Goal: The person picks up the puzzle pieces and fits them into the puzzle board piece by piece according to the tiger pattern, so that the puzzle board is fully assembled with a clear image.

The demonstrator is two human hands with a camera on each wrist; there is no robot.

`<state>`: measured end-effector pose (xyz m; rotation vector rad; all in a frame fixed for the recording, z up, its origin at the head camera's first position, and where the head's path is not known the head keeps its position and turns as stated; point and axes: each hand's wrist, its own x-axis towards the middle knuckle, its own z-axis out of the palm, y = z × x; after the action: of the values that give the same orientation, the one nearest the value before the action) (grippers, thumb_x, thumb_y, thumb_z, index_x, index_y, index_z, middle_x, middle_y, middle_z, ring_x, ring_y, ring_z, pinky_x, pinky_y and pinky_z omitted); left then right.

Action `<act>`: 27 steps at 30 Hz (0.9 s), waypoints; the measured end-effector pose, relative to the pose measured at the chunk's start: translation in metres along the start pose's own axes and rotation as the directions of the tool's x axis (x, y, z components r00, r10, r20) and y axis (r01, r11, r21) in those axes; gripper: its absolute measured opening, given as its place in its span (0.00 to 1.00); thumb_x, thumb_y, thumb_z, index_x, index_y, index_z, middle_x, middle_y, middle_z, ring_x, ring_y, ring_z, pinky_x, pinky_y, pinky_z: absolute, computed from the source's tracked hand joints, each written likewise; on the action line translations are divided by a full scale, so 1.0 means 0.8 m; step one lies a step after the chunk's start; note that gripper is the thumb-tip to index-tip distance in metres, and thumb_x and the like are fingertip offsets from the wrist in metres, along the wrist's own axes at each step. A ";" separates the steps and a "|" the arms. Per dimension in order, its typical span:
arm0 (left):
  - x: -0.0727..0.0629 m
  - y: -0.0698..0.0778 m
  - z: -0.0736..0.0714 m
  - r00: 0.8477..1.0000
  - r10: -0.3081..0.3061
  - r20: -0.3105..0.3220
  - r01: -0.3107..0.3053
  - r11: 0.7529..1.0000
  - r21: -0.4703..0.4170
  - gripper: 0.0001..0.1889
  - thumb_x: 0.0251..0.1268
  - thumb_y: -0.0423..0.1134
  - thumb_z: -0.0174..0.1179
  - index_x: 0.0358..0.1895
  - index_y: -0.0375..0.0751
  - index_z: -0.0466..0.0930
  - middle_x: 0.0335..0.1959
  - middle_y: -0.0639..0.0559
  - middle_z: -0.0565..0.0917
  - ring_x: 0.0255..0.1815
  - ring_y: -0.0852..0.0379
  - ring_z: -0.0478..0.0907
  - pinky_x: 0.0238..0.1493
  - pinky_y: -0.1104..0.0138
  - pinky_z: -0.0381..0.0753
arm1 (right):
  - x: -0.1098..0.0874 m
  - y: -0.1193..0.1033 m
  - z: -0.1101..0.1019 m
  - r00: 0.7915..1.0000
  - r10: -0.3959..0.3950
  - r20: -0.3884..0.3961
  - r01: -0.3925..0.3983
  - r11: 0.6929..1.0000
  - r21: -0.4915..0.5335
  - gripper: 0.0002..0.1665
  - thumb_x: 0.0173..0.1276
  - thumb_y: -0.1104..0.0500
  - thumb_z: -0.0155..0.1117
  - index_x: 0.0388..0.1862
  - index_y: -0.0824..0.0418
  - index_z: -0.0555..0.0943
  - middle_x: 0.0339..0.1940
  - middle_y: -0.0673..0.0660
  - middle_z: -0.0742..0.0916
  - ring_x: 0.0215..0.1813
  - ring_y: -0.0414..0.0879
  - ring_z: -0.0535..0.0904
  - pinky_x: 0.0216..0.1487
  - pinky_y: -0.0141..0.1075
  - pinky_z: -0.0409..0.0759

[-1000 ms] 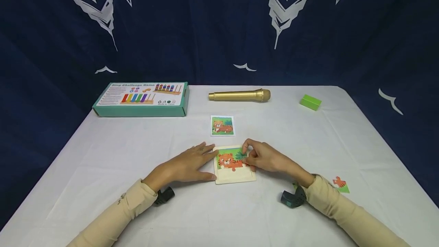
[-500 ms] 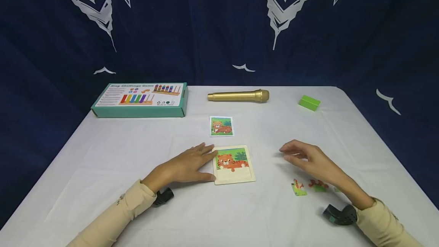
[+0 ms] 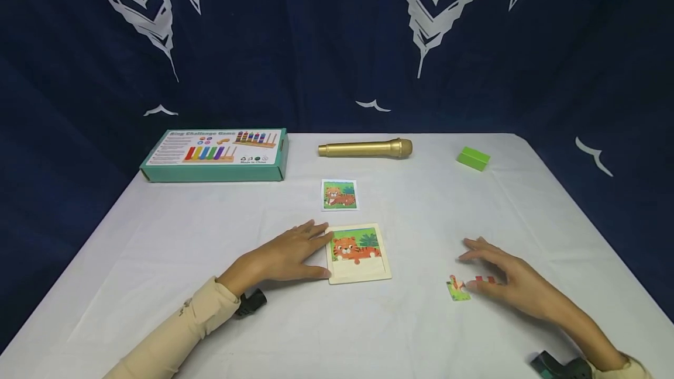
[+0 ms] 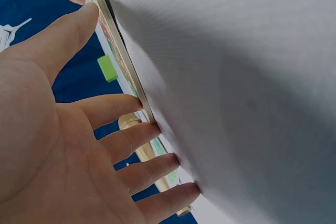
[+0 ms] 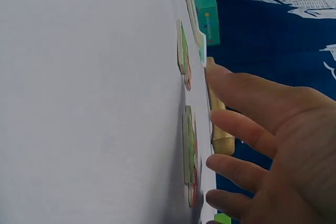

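Two loose puzzle pieces (image 3: 459, 295) lie right of the puzzle board (image 3: 360, 274), one in plain sight, the other partly hidden by my right hand (image 3: 518, 285). That hand holds nothing, its fingers apart and its thumb near the first piece. Well away from it, my left hand (image 3: 289, 256) is spread at the board's left edge — thumb and forefinger touching the frame. A tiger picture (image 3: 354, 248) fills the board's upper part; the strip below is pale and bare. Beyond the board come a tiger card (image 3: 339, 196) and a golden microphone (image 3: 363, 149) — with a teal box (image 3: 216, 175) farther left, a green block (image 3: 474, 158) farther right.
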<state>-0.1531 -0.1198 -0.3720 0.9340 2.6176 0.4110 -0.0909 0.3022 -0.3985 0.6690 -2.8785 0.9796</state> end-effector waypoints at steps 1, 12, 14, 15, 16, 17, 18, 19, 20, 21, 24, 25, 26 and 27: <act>0.000 0.000 0.000 1.000 0.000 0.000 0.000 1.000 -0.002 0.41 0.62 0.62 0.58 0.74 0.44 0.59 0.76 0.47 0.55 0.78 0.44 0.44 0.74 0.50 0.49 | -0.002 0.000 0.002 1.000 0.003 0.007 -0.003 1.000 -0.001 0.24 0.56 0.51 0.73 0.52 0.46 0.79 0.69 0.61 0.73 0.76 0.34 0.49 0.64 0.12 0.40; 0.001 -0.002 0.002 1.000 0.008 -0.002 -0.008 1.000 0.001 0.42 0.62 0.62 0.57 0.74 0.43 0.59 0.76 0.46 0.55 0.77 0.43 0.44 0.74 0.49 0.49 | -0.001 -0.004 0.014 0.999 -0.038 0.039 0.036 0.998 0.059 0.23 0.49 0.54 0.78 0.44 0.44 0.79 0.68 0.70 0.69 0.70 0.78 0.51 0.76 0.51 0.37; 0.001 -0.002 0.003 1.000 0.006 -0.001 -0.006 1.000 0.002 0.42 0.62 0.62 0.57 0.74 0.43 0.59 0.76 0.46 0.55 0.77 0.43 0.44 0.74 0.49 0.49 | 0.001 -0.005 0.014 0.998 -0.054 0.033 0.053 0.998 0.045 0.21 0.50 0.55 0.77 0.41 0.43 0.79 0.68 0.70 0.70 0.70 0.78 0.52 0.76 0.34 0.35; 0.001 -0.002 0.003 1.000 0.006 -0.001 -0.006 1.000 0.003 0.42 0.62 0.62 0.57 0.74 0.43 0.59 0.76 0.46 0.55 0.77 0.43 0.44 0.74 0.49 0.49 | 0.001 -0.005 0.015 0.998 -0.061 0.030 0.060 0.997 0.040 0.20 0.50 0.55 0.77 0.41 0.44 0.79 0.68 0.70 0.71 0.69 0.78 0.53 0.74 0.27 0.34; 0.001 -0.002 0.003 1.000 0.005 -0.001 -0.005 1.000 0.003 0.42 0.62 0.62 0.57 0.74 0.43 0.59 0.76 0.46 0.55 0.77 0.43 0.44 0.74 0.49 0.49 | 0.002 -0.006 0.015 0.998 -0.063 0.029 0.062 0.997 0.035 0.20 0.50 0.55 0.77 0.40 0.44 0.79 0.67 0.70 0.71 0.69 0.77 0.53 0.72 0.22 0.33; 0.000 -0.001 0.002 1.000 0.006 0.000 -0.006 1.000 0.002 0.42 0.62 0.62 0.57 0.74 0.43 0.59 0.76 0.46 0.55 0.77 0.43 0.44 0.74 0.49 0.49 | 0.002 -0.006 0.015 0.998 -0.064 0.029 0.063 0.997 0.034 0.19 0.50 0.56 0.77 0.40 0.44 0.79 0.67 0.70 0.71 0.70 0.77 0.53 0.71 0.21 0.33; 0.000 -0.001 0.002 1.000 0.005 0.000 -0.005 1.000 0.002 0.42 0.62 0.62 0.57 0.74 0.43 0.59 0.76 0.46 0.55 0.77 0.43 0.44 0.74 0.49 0.49 | 0.003 -0.007 0.015 0.998 -0.058 0.029 0.057 0.998 0.032 0.19 0.50 0.56 0.77 0.39 0.44 0.79 0.67 0.69 0.71 0.70 0.77 0.53 0.71 0.21 0.34; 0.000 -0.001 0.002 1.000 0.005 0.000 -0.005 1.000 0.003 0.42 0.62 0.62 0.57 0.74 0.43 0.59 0.76 0.46 0.55 0.77 0.43 0.44 0.74 0.49 0.49 | 0.003 -0.008 0.015 0.998 -0.051 0.032 0.050 0.998 0.034 0.19 0.50 0.55 0.77 0.39 0.44 0.79 0.67 0.69 0.71 0.70 0.76 0.53 0.71 0.21 0.34; 0.000 -0.001 0.002 1.000 0.004 0.000 -0.004 1.000 0.004 0.42 0.62 0.62 0.57 0.74 0.43 0.59 0.76 0.46 0.55 0.77 0.43 0.44 0.74 0.49 0.49 | 0.004 -0.008 0.015 0.998 -0.046 0.034 0.044 0.998 0.037 0.19 0.50 0.55 0.77 0.39 0.44 0.79 0.67 0.69 0.71 0.70 0.76 0.53 0.71 0.21 0.34; 0.000 -0.001 0.002 1.000 0.004 -0.001 -0.004 1.000 0.004 0.42 0.62 0.62 0.57 0.74 0.43 0.59 0.76 0.46 0.55 0.77 0.43 0.44 0.74 0.49 0.49 | 0.004 -0.009 0.014 0.999 -0.040 0.037 0.038 0.999 0.039 0.19 0.50 0.55 0.77 0.39 0.45 0.79 0.67 0.68 0.71 0.70 0.76 0.53 0.70 0.19 0.34; 0.000 0.000 0.001 1.000 0.000 -0.001 0.000 1.000 0.005 0.42 0.62 0.62 0.58 0.74 0.44 0.59 0.76 0.47 0.55 0.77 0.44 0.44 0.74 0.50 0.49 | 0.006 -0.010 0.013 0.998 -0.041 0.037 0.039 0.998 0.041 0.18 0.51 0.55 0.77 0.38 0.45 0.78 0.66 0.65 0.73 0.70 0.74 0.56 0.66 0.13 0.39; -0.001 0.000 0.000 1.000 -0.001 -0.001 0.001 1.000 0.005 0.42 0.62 0.62 0.58 0.74 0.44 0.58 0.76 0.47 0.55 0.77 0.44 0.44 0.74 0.50 0.49 | 0.007 -0.011 0.013 0.998 -0.048 0.033 0.046 0.998 0.037 0.18 0.51 0.55 0.76 0.39 0.45 0.78 0.66 0.64 0.74 0.71 0.69 0.58 0.65 0.12 0.42; -0.001 0.000 0.000 1.000 -0.002 0.000 0.002 1.000 0.005 0.42 0.62 0.62 0.58 0.74 0.44 0.58 0.76 0.47 0.55 0.78 0.44 0.44 0.74 0.50 0.49 | 0.007 -0.011 0.012 0.998 -0.055 0.028 0.054 0.998 0.034 0.18 0.52 0.55 0.76 0.39 0.44 0.78 0.65 0.63 0.74 0.72 0.63 0.60 0.63 0.11 0.44; -0.001 0.000 -0.001 1.000 -0.001 -0.001 0.001 1.000 0.004 0.42 0.62 0.62 0.58 0.74 0.44 0.58 0.76 0.47 0.55 0.78 0.44 0.44 0.74 0.50 0.49 | 0.008 -0.012 0.011 0.998 -0.064 0.021 0.064 0.998 0.027 0.18 0.53 0.55 0.76 0.40 0.44 0.77 0.64 0.61 0.76 0.72 0.55 0.62 0.61 0.11 0.49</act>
<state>-0.1527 -0.1200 -0.3713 0.9337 2.6211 0.4062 -0.0917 0.2878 -0.3986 0.7733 -2.8478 1.0098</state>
